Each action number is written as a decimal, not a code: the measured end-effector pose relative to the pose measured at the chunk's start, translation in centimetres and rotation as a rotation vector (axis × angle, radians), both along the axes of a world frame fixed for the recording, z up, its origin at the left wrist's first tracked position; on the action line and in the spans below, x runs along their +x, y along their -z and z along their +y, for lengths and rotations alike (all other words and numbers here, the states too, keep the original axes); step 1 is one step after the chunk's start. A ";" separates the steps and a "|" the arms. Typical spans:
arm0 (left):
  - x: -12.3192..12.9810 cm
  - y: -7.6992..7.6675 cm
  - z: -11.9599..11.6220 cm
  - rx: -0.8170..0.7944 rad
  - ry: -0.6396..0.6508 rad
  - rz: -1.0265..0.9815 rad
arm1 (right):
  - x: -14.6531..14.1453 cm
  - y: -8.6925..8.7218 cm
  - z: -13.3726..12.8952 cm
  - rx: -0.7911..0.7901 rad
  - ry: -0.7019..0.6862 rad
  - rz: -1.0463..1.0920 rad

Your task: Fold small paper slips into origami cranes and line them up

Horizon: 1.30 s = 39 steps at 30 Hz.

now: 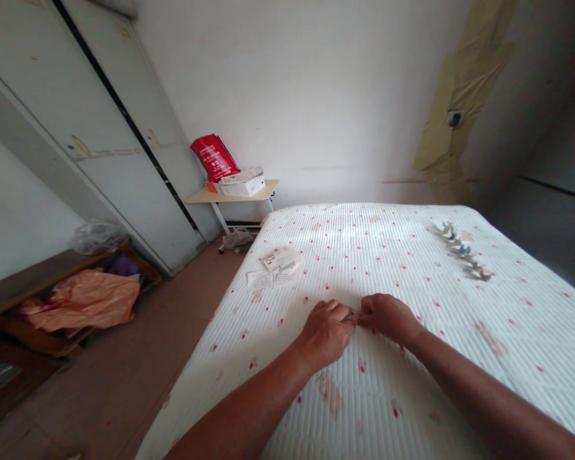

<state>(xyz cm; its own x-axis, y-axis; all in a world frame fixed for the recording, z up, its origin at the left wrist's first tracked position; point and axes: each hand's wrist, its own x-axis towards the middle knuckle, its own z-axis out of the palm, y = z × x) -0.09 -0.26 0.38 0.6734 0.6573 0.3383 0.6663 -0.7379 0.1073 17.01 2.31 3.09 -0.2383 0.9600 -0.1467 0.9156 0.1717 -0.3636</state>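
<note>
Over the middle of the white quilted bed cover (335, 268), my left hand (328, 329) and my right hand (388, 316) meet, fingertips almost touching. Both hands are closed in a pinch around something small between them, mostly hidden by the fingers; I cannot tell what it is. Printed paper slips (280, 262) lie on the cover beyond my left hand. Toward the right side of the bed, a row of small grey-brown objects (462, 250) stretches across the cover, too small to identify.
At the back left, a small table (204, 197) holds a red bag (214, 156) and a white box (244, 185). A wooden shelf unit (9, 281) with an orange cloth or bag (89, 299) stands left on the brown floor. White cabinet doors rise behind it.
</note>
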 end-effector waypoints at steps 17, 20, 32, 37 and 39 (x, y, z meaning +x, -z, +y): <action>-0.1 -0.2 -0.5 -0.025 0.090 -0.048 | 0.3 0.6 1.5 -0.101 -0.033 0.069; -0.2 -0.3 -0.5 -0.026 0.086 -0.031 | 0.5 0.6 1.3 -0.092 -0.041 0.102; -0.3 -0.6 -0.6 -0.033 0.085 0.016 | 4.0 2.0 -1.6 0.070 -0.028 0.444; -0.3 -0.5 -0.6 -0.074 0.077 0.011 | 4.0 1.9 -0.9 -0.061 0.104 0.494; -0.3 -0.5 -0.6 -0.077 0.070 0.009 | 3.8 1.9 -0.8 -0.052 0.053 0.512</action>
